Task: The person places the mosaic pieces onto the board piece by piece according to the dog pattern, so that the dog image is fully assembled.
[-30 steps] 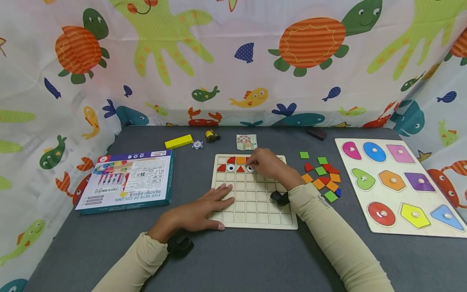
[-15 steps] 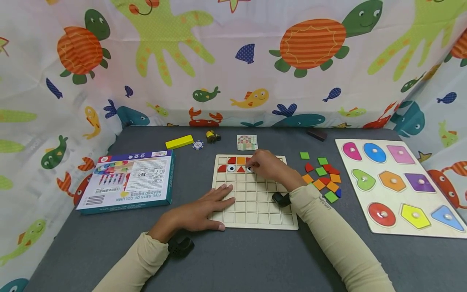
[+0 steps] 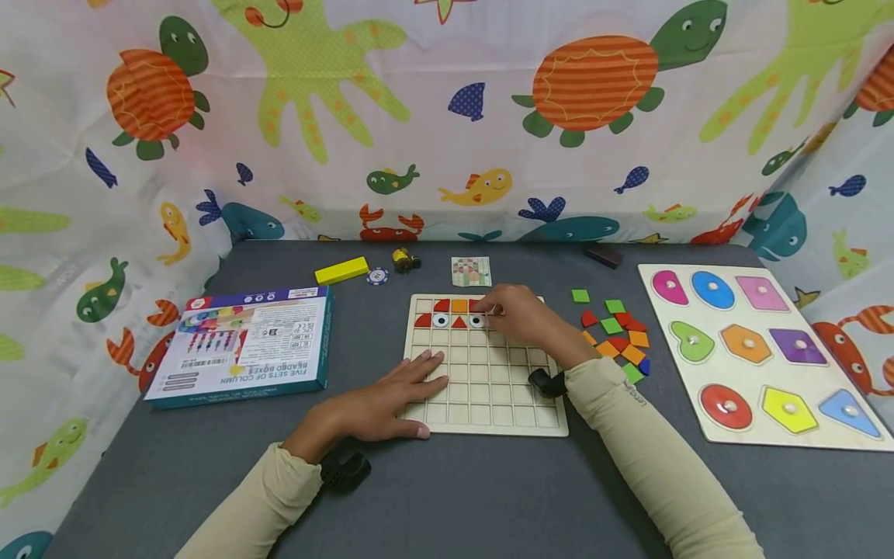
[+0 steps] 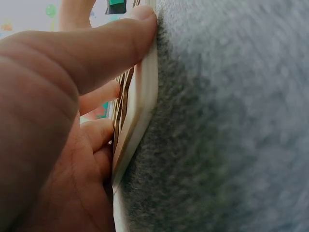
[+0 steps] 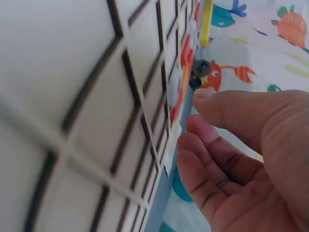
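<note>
The wooden grid board (image 3: 485,365) lies flat on the grey table (image 3: 447,489), and everything else is best placed from it. To its left sits a teal bead box (image 3: 244,345); to its right, well apart, a shape-peg puzzle (image 3: 761,353), with a loose heap of coloured tiles (image 3: 618,334) between the two. A small pattern card (image 3: 471,272) lies just behind the board.

The left hand (image 3: 377,404) rests flat on the board's near-left corner, fingers straight and slightly spread, thumb along the near edge; keeping that weight down should stop the board sliding.

The right hand (image 3: 520,314) hovers over the top rows, fingertips drawn together beside the placed tiles (image 3: 450,314); whether they pinch a piece I cannot tell. Any piece there should probably go in square to its cell, without nudging its neighbours.
</note>
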`<act>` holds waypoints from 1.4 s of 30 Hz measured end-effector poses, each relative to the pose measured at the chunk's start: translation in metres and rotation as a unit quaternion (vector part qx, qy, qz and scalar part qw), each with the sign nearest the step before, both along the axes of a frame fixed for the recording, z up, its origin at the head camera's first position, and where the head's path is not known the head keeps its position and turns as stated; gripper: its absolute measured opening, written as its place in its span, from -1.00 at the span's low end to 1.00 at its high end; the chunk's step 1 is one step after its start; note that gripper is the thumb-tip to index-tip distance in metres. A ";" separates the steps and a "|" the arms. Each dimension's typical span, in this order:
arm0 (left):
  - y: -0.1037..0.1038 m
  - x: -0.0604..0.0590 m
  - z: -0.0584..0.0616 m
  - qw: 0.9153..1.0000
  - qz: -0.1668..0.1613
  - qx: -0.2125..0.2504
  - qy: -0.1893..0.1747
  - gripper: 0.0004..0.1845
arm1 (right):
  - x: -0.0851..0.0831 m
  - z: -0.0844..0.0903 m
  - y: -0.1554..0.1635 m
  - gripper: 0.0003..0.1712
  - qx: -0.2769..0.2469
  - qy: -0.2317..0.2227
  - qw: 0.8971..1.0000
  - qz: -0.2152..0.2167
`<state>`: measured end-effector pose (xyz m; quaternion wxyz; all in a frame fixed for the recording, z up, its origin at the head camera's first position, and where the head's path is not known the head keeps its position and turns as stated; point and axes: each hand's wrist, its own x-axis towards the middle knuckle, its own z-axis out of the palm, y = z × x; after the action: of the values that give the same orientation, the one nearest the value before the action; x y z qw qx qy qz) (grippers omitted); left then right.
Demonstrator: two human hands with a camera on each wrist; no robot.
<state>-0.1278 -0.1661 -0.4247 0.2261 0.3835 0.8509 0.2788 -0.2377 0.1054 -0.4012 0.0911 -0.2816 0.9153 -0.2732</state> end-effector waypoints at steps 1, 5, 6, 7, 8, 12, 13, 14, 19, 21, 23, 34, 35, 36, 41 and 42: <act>0.001 0.000 0.001 1.000 0.000 -0.002 0.003 -0.18 | 0.000 0.002 0.003 -0.71 -0.003 0.006 1.000 -0.003; 0.001 0.000 0.001 1.000 0.007 -0.017 0.011 -0.18 | 0.002 0.009 0.019 -0.72 -0.006 0.018 1.000 -0.005; 0.001 0.000 0.001 1.000 0.008 -0.020 0.012 -0.18 | 0.003 0.009 0.023 -0.72 -0.006 0.017 1.000 -0.008; 0.001 0.001 0.001 1.000 0.008 -0.023 0.014 -0.18 | 0.003 0.010 0.028 -0.72 -0.004 0.017 1.000 -0.013; 0.001 0.001 0.001 0.999 0.009 -0.027 0.015 -0.18 | 0.004 0.010 0.033 -0.72 -0.003 0.016 1.000 -0.018; 0.005 0.003 0.003 0.999 0.000 -0.032 0.030 -0.20 | 0.006 0.008 0.059 -0.73 -0.010 0.021 0.999 -0.044; 0.006 0.004 0.003 0.999 -0.005 -0.034 0.034 -0.20 | 0.006 0.008 0.065 -0.73 -0.012 0.023 0.998 -0.049; 0.006 0.005 0.003 0.999 -0.009 -0.036 0.038 -0.21 | 0.006 0.007 0.071 -0.73 -0.015 0.024 0.998 -0.052; 0.007 0.008 0.005 0.997 -0.023 -0.045 0.053 -0.22 | 0.003 0.011 0.095 -0.71 -0.021 0.017 0.996 -0.088; 0.007 0.009 0.005 0.997 -0.022 -0.047 0.057 -0.23 | 0.001 0.011 0.102 -0.70 -0.020 0.010 0.994 -0.105; 0.008 0.010 0.005 0.997 -0.022 -0.051 0.060 -0.23 | -0.001 0.011 0.107 -0.68 -0.014 0.000 0.994 -0.112; 0.010 0.005 0.004 0.996 -0.042 -0.028 0.073 -0.27 | -0.008 -0.001 0.134 -0.59 0.005 -0.029 0.984 -0.175; 0.009 0.004 0.004 0.996 -0.042 -0.025 0.073 -0.27 | -0.009 -0.001 0.135 -0.59 0.003 -0.029 0.983 -0.179; 0.009 0.004 0.004 0.996 -0.042 -0.023 0.071 -0.27 | -0.010 -0.002 0.136 -0.60 0.001 -0.028 0.983 -0.180; 0.005 0.004 0.001 0.998 -0.032 -0.024 0.054 -0.25 | -0.016 -0.006 0.137 -0.59 0.008 -0.027 0.984 -0.178; 0.005 0.005 0.001 0.998 -0.030 -0.026 0.052 -0.25 | -0.018 -0.007 0.136 -0.58 0.012 -0.027 0.984 -0.177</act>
<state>-0.1232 -0.1611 -0.4234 0.1995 0.4170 0.8565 0.2297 -0.2554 0.2418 -0.4084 0.0693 -0.1066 0.9512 -0.2813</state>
